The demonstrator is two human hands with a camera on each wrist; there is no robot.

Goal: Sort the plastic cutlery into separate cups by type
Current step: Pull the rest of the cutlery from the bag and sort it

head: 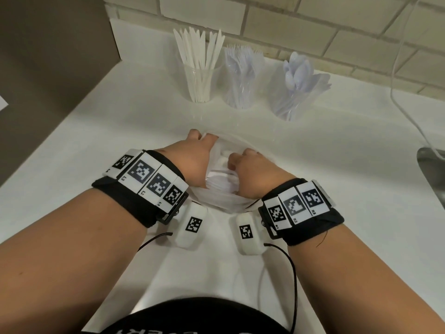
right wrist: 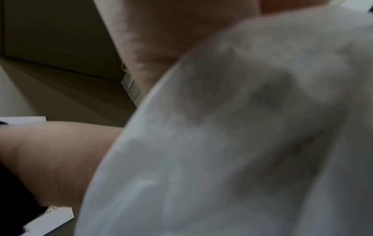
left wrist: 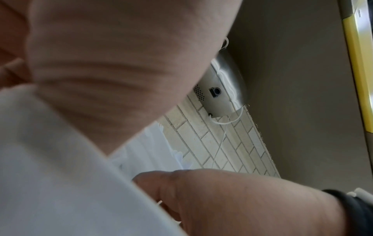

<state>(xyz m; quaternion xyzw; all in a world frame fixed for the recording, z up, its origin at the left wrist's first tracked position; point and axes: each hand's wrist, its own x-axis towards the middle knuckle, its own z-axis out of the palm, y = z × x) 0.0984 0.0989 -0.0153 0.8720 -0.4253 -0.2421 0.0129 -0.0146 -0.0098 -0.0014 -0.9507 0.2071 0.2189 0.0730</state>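
Observation:
A thin white plastic bag [head: 224, 201] lies on the white counter [head: 125, 131] with loose white cutlery [head: 220, 180] inside. My left hand [head: 192, 155] grips the bag's far left rim, fingers curled over it. My right hand [head: 249, 171] reaches into the bag's mouth, thumb and curled fingers closing on the cutlery; the fingertips are hidden. In the right wrist view the bag [right wrist: 232, 143] fills the frame, blurred. At the back stand three clear cups: knives [head: 199, 75], forks [head: 240, 85], spoons [head: 295, 95].
A steel sink [head: 431, 169] cuts into the counter at the right edge, with a white cable [head: 407, 109] running down to it. A brick wall [head: 313, 27] backs the cups. A brown panel [head: 48, 56] bounds the left side.

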